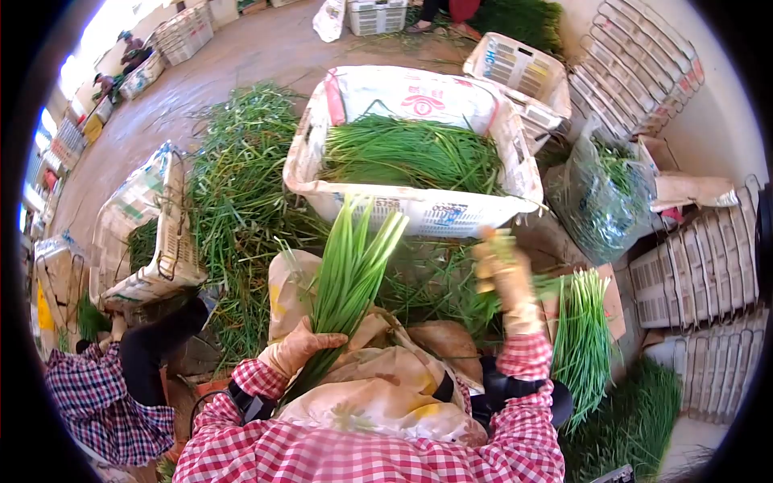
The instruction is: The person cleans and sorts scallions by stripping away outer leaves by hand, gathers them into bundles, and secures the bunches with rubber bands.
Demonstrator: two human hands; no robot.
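Note:
My left hand, in a tan glove, is closed around a bunch of chives. The bunch stands tilted over my lap, its pale cut ends up toward the big crate and its leaves down along my forearm. My right hand, also gloved, is raised in front of the crate's near right corner. Motion smears its fingers, so what they hold, if anything, is unclear. Some loose green leaves show beside and below that wrist. To the right, a neat pile of chives lies with its pale ends on a piece of cardboard.
Ahead stands a white plastic crate lined with a sack, with chives inside. Loose leaves heap on its left. At right are a clear plastic bag and stacked crates. A person in plaid sits at left.

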